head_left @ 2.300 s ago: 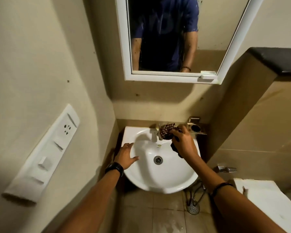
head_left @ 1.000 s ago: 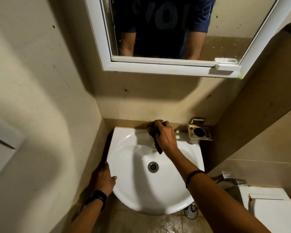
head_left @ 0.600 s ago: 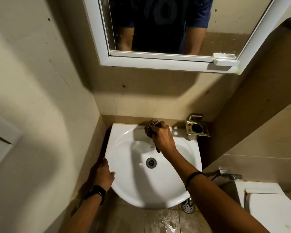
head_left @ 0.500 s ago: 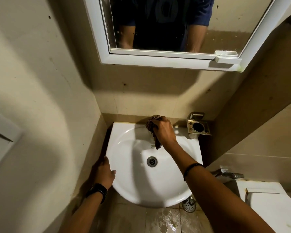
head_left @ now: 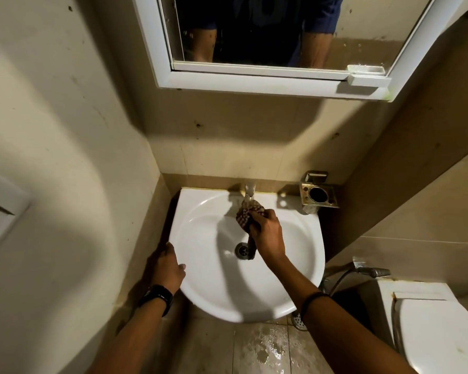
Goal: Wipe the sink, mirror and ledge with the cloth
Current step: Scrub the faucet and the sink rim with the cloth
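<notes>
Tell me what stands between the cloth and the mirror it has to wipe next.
Nothing visible does. The right hand holds the cloth at the tap spout; above the tap there is only bare wall up to the mirror. The metal holder sits off to the right.

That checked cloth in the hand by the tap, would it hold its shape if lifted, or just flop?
Probably flop: the cloth is bunched in the right hand, and a loose tail hangs toward the drain. It looks light, since the fingers alone hold it. It may be damp beside the tap, so it might cling somewhat.
</notes>
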